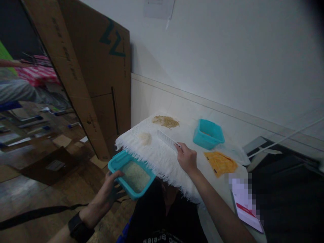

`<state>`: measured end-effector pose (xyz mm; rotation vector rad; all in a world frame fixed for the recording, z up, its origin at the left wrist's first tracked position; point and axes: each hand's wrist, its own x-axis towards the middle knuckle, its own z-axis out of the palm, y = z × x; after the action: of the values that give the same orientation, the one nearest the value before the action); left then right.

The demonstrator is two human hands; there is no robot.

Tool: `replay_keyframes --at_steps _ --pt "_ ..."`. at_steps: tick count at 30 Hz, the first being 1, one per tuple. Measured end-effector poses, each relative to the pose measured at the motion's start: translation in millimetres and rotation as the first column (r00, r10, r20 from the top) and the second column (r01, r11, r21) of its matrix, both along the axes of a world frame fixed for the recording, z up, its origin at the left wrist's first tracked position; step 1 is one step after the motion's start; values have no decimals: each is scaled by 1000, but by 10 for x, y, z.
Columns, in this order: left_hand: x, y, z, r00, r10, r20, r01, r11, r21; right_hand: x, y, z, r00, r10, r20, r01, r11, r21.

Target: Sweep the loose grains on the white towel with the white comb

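My left hand (111,185) grips the near left rim of a teal plastic tub (141,195), holding it tilted just below the cloth's front edge. Pale grains like rice (136,175) cover its bottom. My right hand (186,158) is closed around the end of a long white comb (167,139), which reaches left over the white fringed cloth (164,162). By the comb's far end lies a small pale grain heap (145,137). Behind it spreads a patch of golden-brown grains (167,121).
A second teal tub (209,135) stands at the table's back right, with a yellow cloth (221,162) before it. A purple-white flat item (245,206) lies on the right edge. A tall cardboard box (101,67) stands left; a person's leg (32,96) shows beyond it.
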<state>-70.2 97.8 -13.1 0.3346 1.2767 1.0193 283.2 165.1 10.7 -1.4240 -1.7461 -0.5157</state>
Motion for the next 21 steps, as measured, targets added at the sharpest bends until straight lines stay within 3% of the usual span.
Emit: replay_keyframes --at_steps 7,16,21 --pt "-17 -1 -68 998 -38 -53 39 999 26 -196 55 -61 998 55 34 -54 998 -21" --pt "-19 -34 -50 999 -42 3 42 998 41 -349 -165 -73 989 146 -6 -147 988 -44" --pt "-9 -45 8 999 -28 28 28 999 19 -179 233 109 983 49 -176 -84 977 -198"
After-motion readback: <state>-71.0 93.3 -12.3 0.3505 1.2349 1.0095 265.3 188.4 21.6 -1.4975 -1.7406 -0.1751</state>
